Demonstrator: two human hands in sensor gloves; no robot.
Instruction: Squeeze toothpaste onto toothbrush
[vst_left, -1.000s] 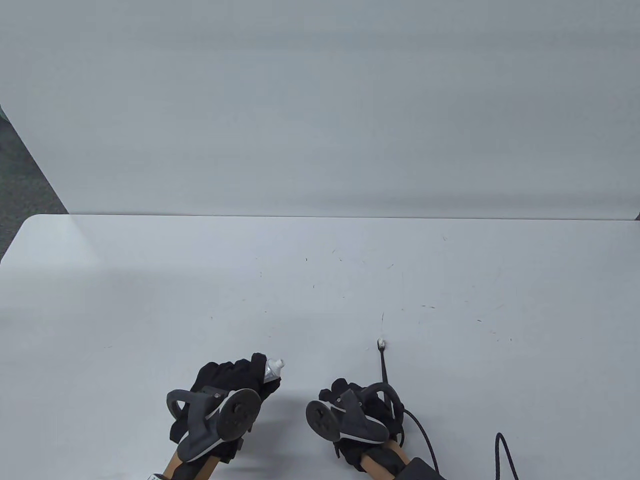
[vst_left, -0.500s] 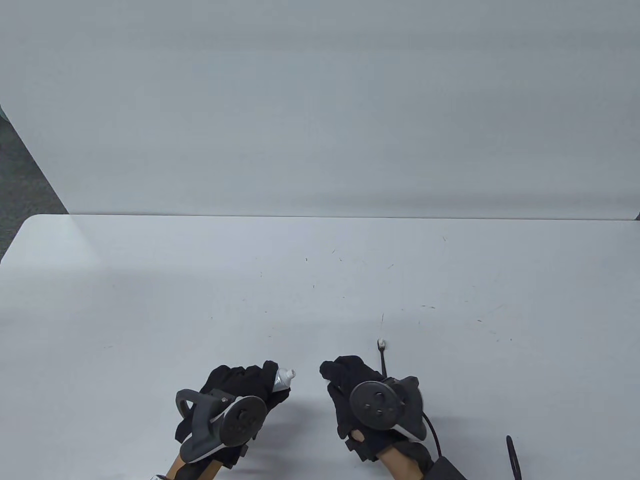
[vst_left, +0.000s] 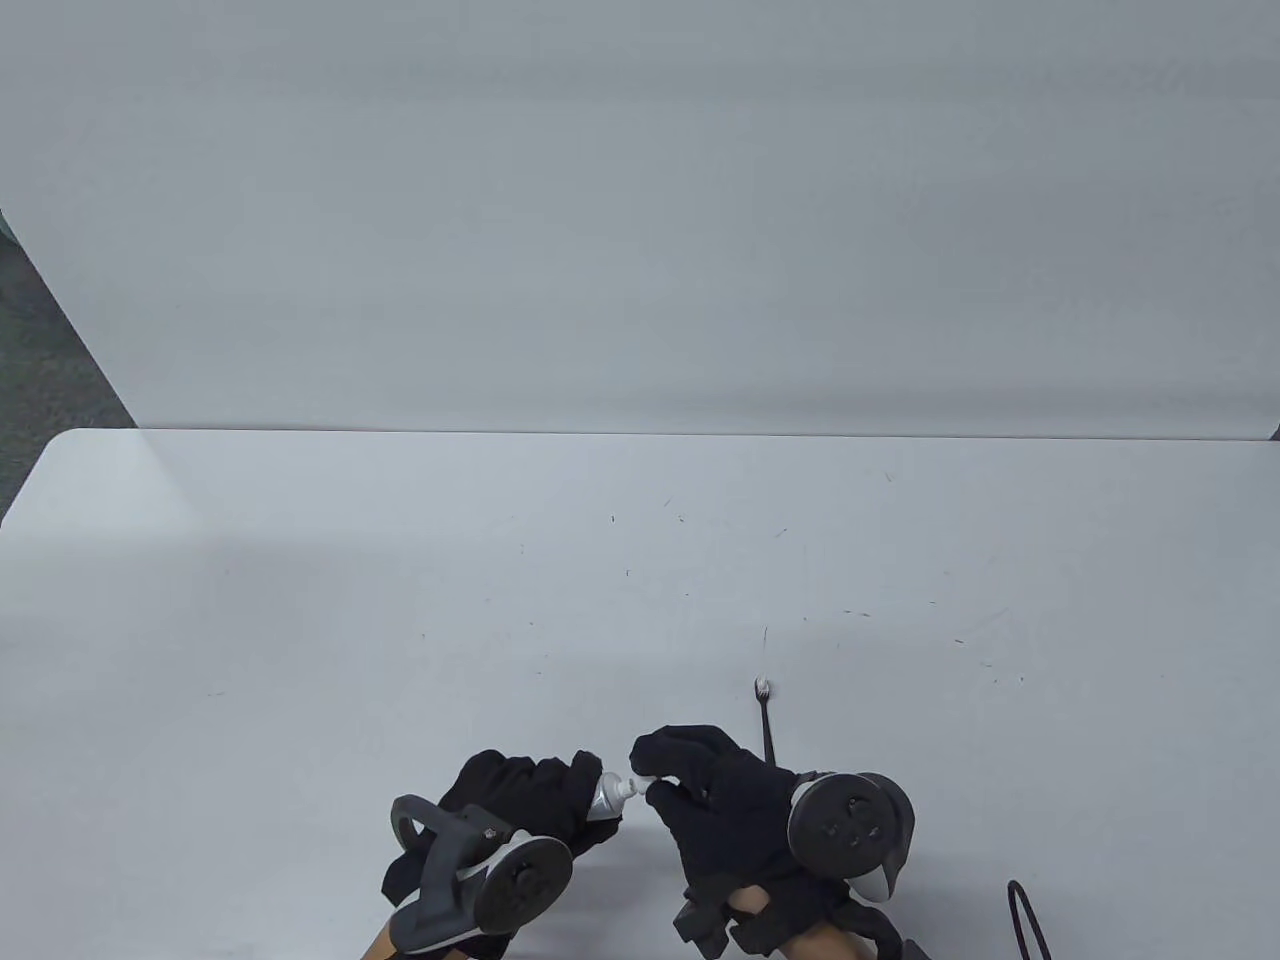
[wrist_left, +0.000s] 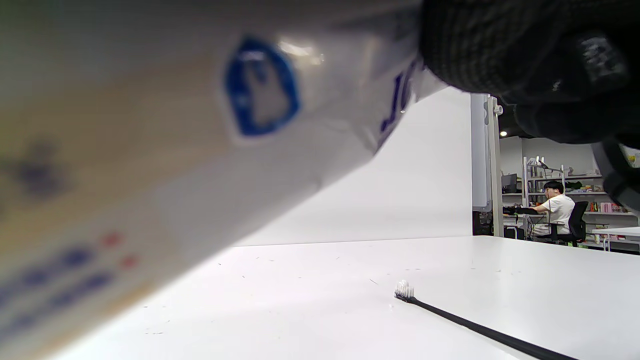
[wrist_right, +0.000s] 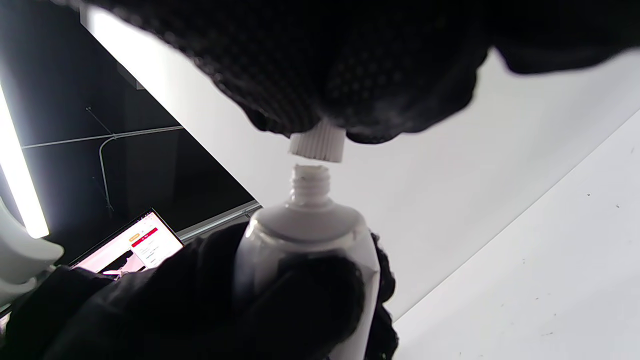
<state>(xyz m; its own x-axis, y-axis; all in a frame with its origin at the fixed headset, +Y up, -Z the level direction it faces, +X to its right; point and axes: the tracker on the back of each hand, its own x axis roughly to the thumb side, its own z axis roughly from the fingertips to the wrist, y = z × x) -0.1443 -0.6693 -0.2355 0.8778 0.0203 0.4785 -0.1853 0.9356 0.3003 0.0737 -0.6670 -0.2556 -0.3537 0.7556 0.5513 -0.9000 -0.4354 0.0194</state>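
From the table view I see my left hand (vst_left: 520, 810) gripping the toothpaste tube (vst_left: 607, 795) at bottom centre, my right hand (vst_left: 720, 800) pinching its cap (vst_left: 634, 787); the toothbrush (vst_left: 765, 715) lies on the counter (vst_left: 400, 560) just behind. In the left wrist view the tube (wrist_left: 175, 150) fills the upper left, the toothbrush (wrist_left: 465, 320) at lower right. In the right wrist view the cap (wrist_right: 317, 142), pinched between my fingertips (wrist_right: 300, 75), sits just off the threaded nozzle (wrist_right: 310, 182).

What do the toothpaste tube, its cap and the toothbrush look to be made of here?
Toothpaste tube: soft glossy plastic or laminate, judging by its sheen and printed skin; white threaded plastic neck.
Cap: white ribbed plastic, pinched by the right hand, just off the neck.
Toothbrush: thin matte black handle, probably plastic, with white bristles.
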